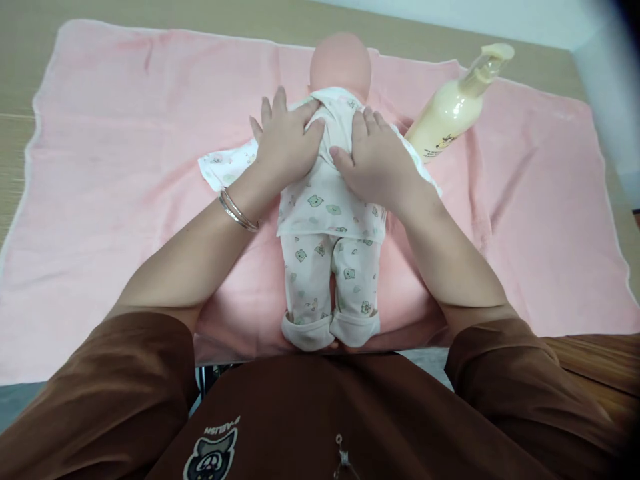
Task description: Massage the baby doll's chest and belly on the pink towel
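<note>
A baby doll (341, 63) lies on its front on a pink blanket (125, 127), its head at the far side and its feet toward me. It wears a white printed top (330, 207) and matching trousers (307, 280) with turned-up cuffs. My left hand (289, 139) rests on the left of the doll's upper back, its fingers spread. On the right of the upper back, my right hand (377, 157) lies flat with the thumb apart from the fingers. Fabric bunches up between the two hands. The doll's face and hands are hidden.
A pale yellow pump bottle (447, 110) is on the blanket to the right of the doll, close to my right hand. The blanket covers most of a light wooden table (545, 73). A white wall (475, 17) stands behind it.
</note>
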Available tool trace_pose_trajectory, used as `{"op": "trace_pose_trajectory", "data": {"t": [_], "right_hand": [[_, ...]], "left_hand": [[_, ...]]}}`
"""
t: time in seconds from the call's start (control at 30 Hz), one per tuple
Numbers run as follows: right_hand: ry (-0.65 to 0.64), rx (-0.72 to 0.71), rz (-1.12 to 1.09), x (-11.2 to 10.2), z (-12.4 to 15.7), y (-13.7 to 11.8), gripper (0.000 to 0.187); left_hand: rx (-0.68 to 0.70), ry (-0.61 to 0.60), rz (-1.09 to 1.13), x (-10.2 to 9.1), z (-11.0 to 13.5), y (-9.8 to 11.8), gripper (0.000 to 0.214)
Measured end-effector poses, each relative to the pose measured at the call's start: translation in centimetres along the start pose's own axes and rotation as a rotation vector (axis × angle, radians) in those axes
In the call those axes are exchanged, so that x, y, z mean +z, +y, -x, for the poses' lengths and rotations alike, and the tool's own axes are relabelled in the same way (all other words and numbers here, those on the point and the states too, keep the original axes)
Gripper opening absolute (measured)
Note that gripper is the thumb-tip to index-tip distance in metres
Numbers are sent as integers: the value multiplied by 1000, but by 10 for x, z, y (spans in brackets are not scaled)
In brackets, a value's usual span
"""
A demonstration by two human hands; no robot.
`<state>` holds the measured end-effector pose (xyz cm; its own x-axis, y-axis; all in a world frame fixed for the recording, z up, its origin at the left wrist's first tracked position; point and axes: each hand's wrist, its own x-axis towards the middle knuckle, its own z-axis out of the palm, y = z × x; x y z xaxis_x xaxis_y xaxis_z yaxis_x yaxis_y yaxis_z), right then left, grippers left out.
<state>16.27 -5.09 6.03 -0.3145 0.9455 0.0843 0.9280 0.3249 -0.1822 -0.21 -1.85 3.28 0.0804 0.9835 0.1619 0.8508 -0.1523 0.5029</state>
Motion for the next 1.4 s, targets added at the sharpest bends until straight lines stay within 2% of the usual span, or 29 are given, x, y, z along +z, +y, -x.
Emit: {"op": "trace_pose_trajectory", "data": {"t": [0.13, 0.23, 0.3, 0.4, 0.53, 0.63, 0.7, 0.77, 0.83, 0.9, 0.97, 1.07, 1.17, 1.27, 1.4], "right_hand": [[54, 34, 34, 2, 9, -19, 58], [122, 31, -32, 7, 0, -11, 50], [153, 53, -74, 10, -11, 5, 46], [147, 127, -93, 16, -26, 27, 49], [104, 128, -70, 16, -27, 34, 56], [91, 60, -19, 10, -12, 17, 59], [95, 22, 24, 7, 1, -1, 62], [104, 19, 95, 5, 11, -16, 59], [116, 10, 123, 5, 14, -23, 56], [119, -11, 76, 6, 8, -18, 52], [129, -15, 11, 9, -3, -5, 48], [165, 18, -27, 14, -21, 17, 40], [174, 14, -21, 17, -29, 27, 41], [145, -5, 20, 12, -23, 20, 43], [110, -41, 97, -1, -1, -2, 45]], "left_hand": [[-166, 40, 69, 11, 2, -2, 51], [-201, 96, 42, 18, 6, 4, 50], [-135, 136, 21, 18, 12, 11, 49], [44, 142, 0, 14, 21, 21, 49], [163, 154, 3, 10, 17, 17, 28], [181, 172, 32, 15, 0, 1, 29], [136, 164, 55, 21, -10, -9, 33], [88, 126, 62, 25, -15, -14, 32], [48, 151, 60, 27, -13, -13, 33], [71, 236, 38, 24, -5, -7, 33], [157, 292, 3, 19, 5, 2, 31], [307, 217, -63, 9, 17, 15, 25], [313, 155, -51, 4, 20, 21, 23], [265, 141, 31, 5, 12, 18, 17], [231, 148, 83, 10, -2, 5, 15]]}}
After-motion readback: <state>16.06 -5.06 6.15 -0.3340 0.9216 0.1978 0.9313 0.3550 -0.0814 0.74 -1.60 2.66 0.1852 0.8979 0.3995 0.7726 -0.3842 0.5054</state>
